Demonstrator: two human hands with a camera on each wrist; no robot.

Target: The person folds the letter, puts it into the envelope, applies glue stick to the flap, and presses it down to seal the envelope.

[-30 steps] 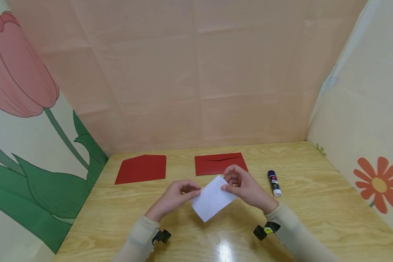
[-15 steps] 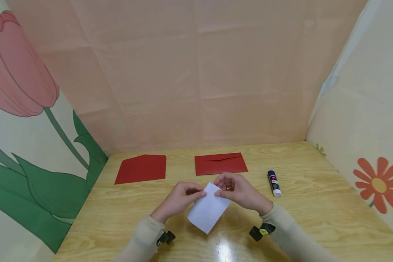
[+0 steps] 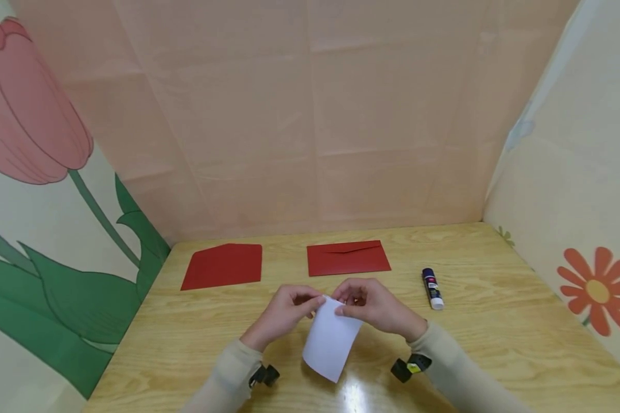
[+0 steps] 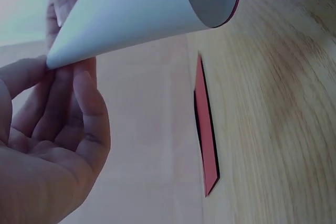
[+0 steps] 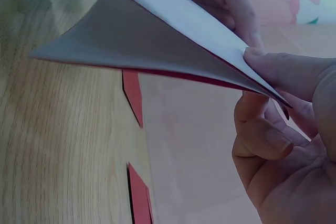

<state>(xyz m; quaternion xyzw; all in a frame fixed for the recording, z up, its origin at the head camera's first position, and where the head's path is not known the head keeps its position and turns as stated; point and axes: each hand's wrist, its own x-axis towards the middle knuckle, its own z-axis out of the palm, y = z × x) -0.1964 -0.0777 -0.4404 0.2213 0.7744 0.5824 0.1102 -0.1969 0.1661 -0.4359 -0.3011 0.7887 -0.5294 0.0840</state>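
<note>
A folded sheet of white paper [image 3: 332,342] hangs between both hands above the table, its lower end bowed out. My left hand [image 3: 284,312] pinches the upper left corner between thumb and fingers. On the upper right edge, my right hand [image 3: 374,307] pinches it the same way. From the left wrist, the paper [image 4: 131,17] curves like an open tube with a thin dark red rim, its corner in the left hand [image 4: 58,135]. Through the right wrist view, the paper's layers [image 5: 152,35] spread apart at one end and come together at the right hand [image 5: 294,156].
Two red envelopes lie toward the back of the wooden table [image 3: 175,338]: one at the left [image 3: 224,267], one near the middle [image 3: 348,259]. A glue stick [image 3: 433,288] with a dark blue cap lies on the right. Decorated walls surround the table.
Both hands have brought the paper's upper edge lower and closer together. The sheet has turned from slanted to hanging more upright and bends more. Envelopes and glue stick stay put.
</note>
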